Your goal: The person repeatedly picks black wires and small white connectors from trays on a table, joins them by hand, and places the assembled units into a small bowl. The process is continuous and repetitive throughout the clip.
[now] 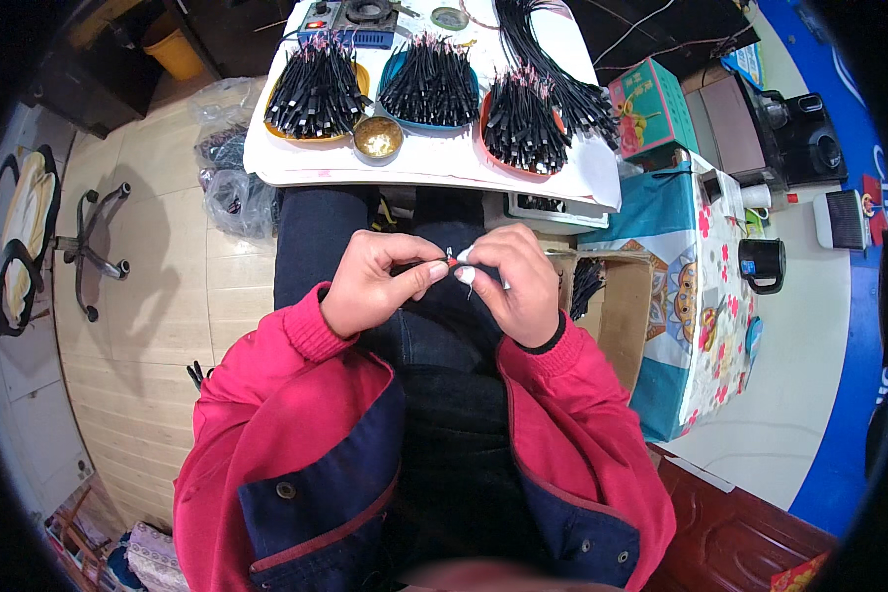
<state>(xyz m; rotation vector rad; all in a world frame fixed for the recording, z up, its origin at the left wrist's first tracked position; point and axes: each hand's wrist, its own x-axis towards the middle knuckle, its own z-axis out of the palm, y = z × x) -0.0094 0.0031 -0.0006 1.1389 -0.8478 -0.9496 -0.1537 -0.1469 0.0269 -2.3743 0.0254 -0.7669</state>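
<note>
The left hand (380, 281) and right hand (513, 281), both closed to a fingertip pinch, hold a small wired part (452, 260) between them. It is slight — a loosened pinch could drop it to the lap (419, 335) beneath.

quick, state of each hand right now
Left hand: closed, pinching a small piece with a shiny tip.
Right hand: closed, pinching the same small piece from the other side.
</note>
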